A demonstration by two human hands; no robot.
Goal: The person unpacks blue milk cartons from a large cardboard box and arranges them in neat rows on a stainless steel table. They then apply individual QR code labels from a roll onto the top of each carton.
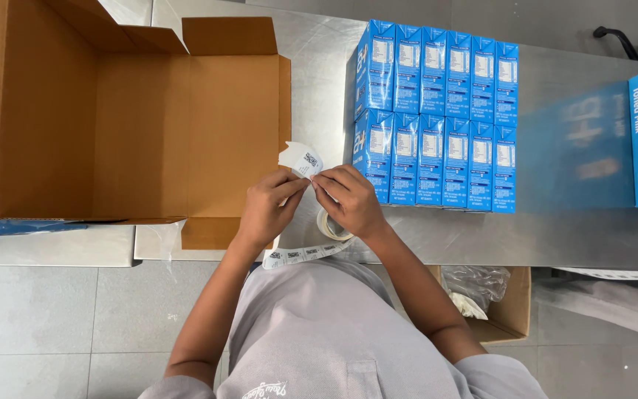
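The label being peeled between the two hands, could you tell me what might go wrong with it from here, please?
1. The small white label is pinched by both the left hand and the right hand; it already curls, so it could fold onto itself or crease.
2. The label strip trails off the steel table edge toward the person's lap and could snag or tear.
3. The roll sits half hidden under the right hand and might get knocked off the edge.

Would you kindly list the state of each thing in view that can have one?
Cardboard box: open, flaps out, lying on its side.
Sticker: pinched between both hands, partly peeled.
Label strip: unrolled, hanging off the table edge.
Blue cartons: sealed, upright in two rows.
Left hand: fingers closed on sticker.
Right hand: fingers closed on sticker.
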